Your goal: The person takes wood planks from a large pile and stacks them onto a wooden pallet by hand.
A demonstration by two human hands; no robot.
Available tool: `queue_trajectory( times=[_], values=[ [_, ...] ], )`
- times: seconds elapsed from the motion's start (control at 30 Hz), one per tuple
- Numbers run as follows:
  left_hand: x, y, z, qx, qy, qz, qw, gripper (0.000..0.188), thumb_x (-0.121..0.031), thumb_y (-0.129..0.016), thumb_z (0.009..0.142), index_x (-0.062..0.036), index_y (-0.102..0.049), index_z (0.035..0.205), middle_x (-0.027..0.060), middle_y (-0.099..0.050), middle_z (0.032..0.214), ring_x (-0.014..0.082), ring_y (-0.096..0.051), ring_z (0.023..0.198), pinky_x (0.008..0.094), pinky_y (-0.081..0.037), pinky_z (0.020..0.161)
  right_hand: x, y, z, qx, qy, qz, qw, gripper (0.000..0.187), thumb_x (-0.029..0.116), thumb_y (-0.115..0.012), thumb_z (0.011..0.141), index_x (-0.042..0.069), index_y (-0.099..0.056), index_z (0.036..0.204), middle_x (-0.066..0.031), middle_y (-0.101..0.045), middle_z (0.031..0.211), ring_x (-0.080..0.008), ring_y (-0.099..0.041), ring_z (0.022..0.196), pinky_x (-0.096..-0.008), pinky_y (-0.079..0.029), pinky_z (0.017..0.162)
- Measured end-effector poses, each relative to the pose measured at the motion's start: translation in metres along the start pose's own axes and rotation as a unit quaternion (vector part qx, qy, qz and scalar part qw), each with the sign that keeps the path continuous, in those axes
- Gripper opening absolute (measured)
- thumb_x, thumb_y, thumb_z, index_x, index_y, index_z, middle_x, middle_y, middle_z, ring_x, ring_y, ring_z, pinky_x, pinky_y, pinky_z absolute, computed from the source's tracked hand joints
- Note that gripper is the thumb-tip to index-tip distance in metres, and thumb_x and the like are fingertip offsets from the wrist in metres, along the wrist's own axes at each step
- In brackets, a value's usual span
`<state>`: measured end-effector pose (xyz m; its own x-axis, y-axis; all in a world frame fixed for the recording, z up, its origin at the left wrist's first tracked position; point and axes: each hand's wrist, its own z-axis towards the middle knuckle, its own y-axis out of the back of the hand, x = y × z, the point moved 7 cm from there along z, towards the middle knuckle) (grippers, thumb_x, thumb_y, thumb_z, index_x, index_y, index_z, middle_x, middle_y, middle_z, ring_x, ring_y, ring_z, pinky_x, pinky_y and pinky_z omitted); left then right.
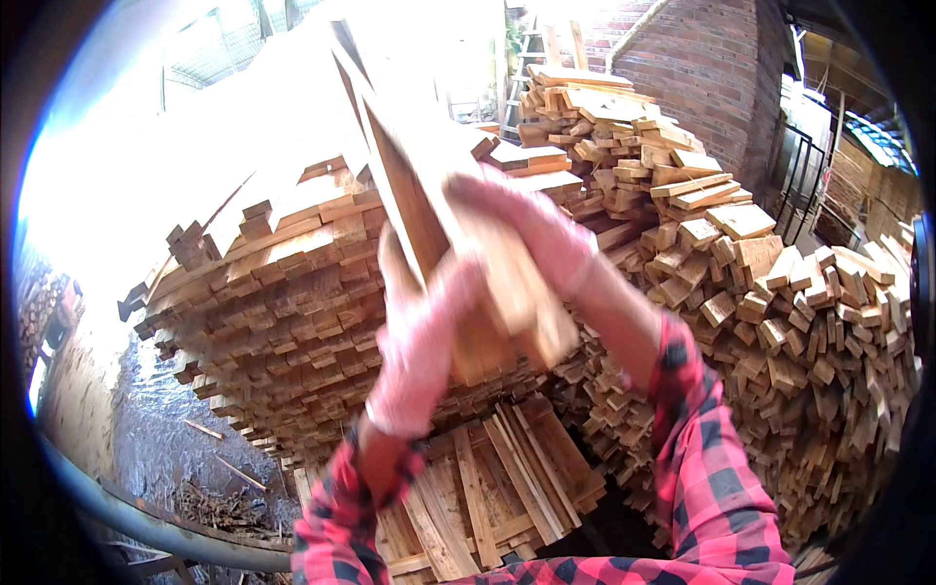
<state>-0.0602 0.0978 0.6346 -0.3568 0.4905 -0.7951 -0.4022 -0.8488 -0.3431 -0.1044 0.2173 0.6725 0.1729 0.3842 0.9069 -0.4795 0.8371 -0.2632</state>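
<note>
In the head view, the left hand point(419, 336) is closed around the lower left side of a bundle of boards point(492, 273), and the right hand point(526, 219) grips it from the right, a little higher; both seem to wear pale pink gloves. The bundle is up in the air at the middle, in front of a large stack point(292, 331), with its far end tilted up and to the left and its near end toward the person.

The main risk looks to be the boards sliding over one another: they seem loose, with nothing visible tying them, so a slack or uneven grip could let one slip out. The long far end could also knock the stack's top edge if it swings low, and a dropped piece could land among the loose slats point(473, 497) below or on the rough pile point(780, 351) at right.

The boards are long, straight and narrow, at least two of them, pale yellow on the lit faces and darker brown on the shaded side. They are blurred, so their grain and exact number cannot be told.
</note>
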Motion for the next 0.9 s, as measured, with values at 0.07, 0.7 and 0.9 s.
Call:
queue_trajectory(
  times=[0.07,0.7,0.9],
  values=[
    [-0.02,0.019,0.078,-0.051,0.034,0.063,0.996,0.089,-0.035,-0.075,0.087,-0.0073,-0.023,0.154,0.0196,-0.052,0.133,0.0292,-0.057,0.121,0.0414,-0.052,0.098,0.045,-0.005,0.058,0.025,0.101,-0.221,0.97,0.052,0.027,-0.046,0.107,0.003,-0.039,0.153,-0.0121,-0.049,0.152,-0.0215,-0.049,0.138,-0.0342,-0.037,0.119],
    [0.154,0.173,-0.065,0.014,0.083,0.467,0.88,0.088,-0.065,-0.059,0.09,-0.0044,-0.04,0.15,0.023,-0.052,0.144,0.0353,-0.054,0.131,0.0448,-0.048,0.108,-0.145,0.104,-0.089,-0.136,0.534,-0.495,0.671,0.049,0.007,-0.077,0.087,0.001,-0.061,0.133,-0.0171,-0.062,0.136,-0.0276,-0.061,0.126,-0.0375,-0.054,0.105],
    [0.367,0.387,-0.381,-0.213,0.565,0.308,0.735,0.113,-0.062,-0.075,0.08,0.0005,-0.02,0.157,0.0276,-0.04,0.151,0.0337,-0.043,0.135,0.0397,-0.04,0.105,-0.454,0.112,-0.232,-0.163,-0.219,-0.341,0.899,0.069,0.041,-0.068,0.094,0.007,-0.044,0.15,-0.0197,-0.048,0.151,-0.0332,-0.046,0.14,-0.0427,-0.039,0.117]
  ],
)
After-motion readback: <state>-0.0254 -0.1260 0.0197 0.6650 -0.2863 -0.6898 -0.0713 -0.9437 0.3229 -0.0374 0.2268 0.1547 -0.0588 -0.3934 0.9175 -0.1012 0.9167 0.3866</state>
